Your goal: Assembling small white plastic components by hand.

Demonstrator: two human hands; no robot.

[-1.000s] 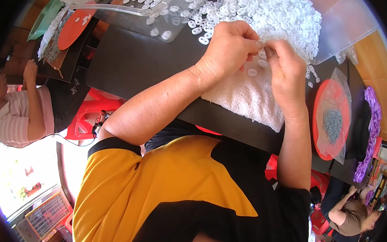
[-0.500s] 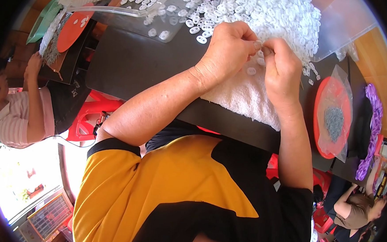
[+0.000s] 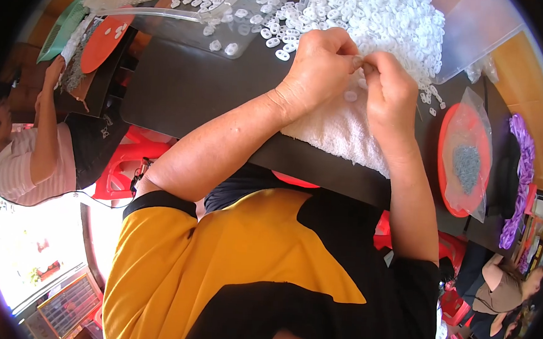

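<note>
Orange-walled workroom, seated co-workers at both edges: across a dark, flat worktable (image 3: pixel 183 89), a heap of small white plastic rings (image 3: pixel 380 21) spills from a clear plastic tray (image 3: pixel 479 27) toward a white towel (image 3: pixel 336 127). An orange plate under a clear bag of grey bits (image 3: pixel 464 162) sits right. Left hand (image 3: pixel 318 63) and right hand (image 3: pixel 388 89) meet fingertip to fingertip, pinched on something too small to identify. Working low over the towel looks wise, so a dropped piece stays put.

A towel (image 3: pixel 339 127) lies on the table (image 3: pixel 183 83), rings (image 3: pixel 380 21) heaped behind it, plate (image 3: pixel 464 162) to its right.
</note>
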